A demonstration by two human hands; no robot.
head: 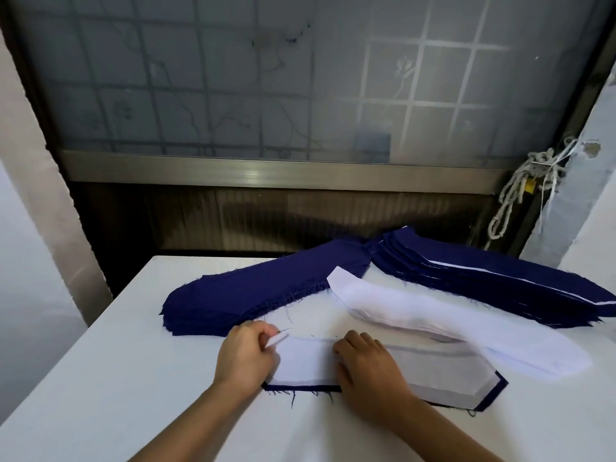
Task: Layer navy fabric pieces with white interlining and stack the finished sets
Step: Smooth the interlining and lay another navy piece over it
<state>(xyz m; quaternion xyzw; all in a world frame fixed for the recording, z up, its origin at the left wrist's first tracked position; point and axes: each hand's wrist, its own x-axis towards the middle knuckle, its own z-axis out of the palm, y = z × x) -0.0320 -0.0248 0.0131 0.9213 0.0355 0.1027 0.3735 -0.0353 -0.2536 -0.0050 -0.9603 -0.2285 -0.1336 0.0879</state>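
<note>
Frosted glass window (233, 78): fills the 12 o'clock side behind the worktop, with a grid of bars showing through and a metal sill below.
White worktop (100, 378): spreads from the near edge to the dark wall under the sill and carries all the fabric.
Layered stack (483, 278): at 2 o'clock, many long navy pieces fanned out, with thin white edges showing between some layers.
Navy stack (253, 295): at 11 o'clock, plain navy pieces piled together, frayed threads along the near edge; its far end meets the layered stack at 12 o'clock.
Interlining pile (416, 315): white curved pieces between the two navy stacks, running from 12 towards 3 o'clock.
Set in work: white interlining piece (433, 371) lies on a navy piece (493, 395) at the centre; navy border shows along the near edge and at the 3 o'clock point.
Right hand (366, 365): palm down on the interlining piece, pressing it, grasping nothing.
Left hand (243, 355): at 9 o'clock of the set, fingers curled, pinching the lifted end of the interlining piece.
Cord bundle (526, 191): whitish, hanging at 2 o'clock by the window frame.
</note>
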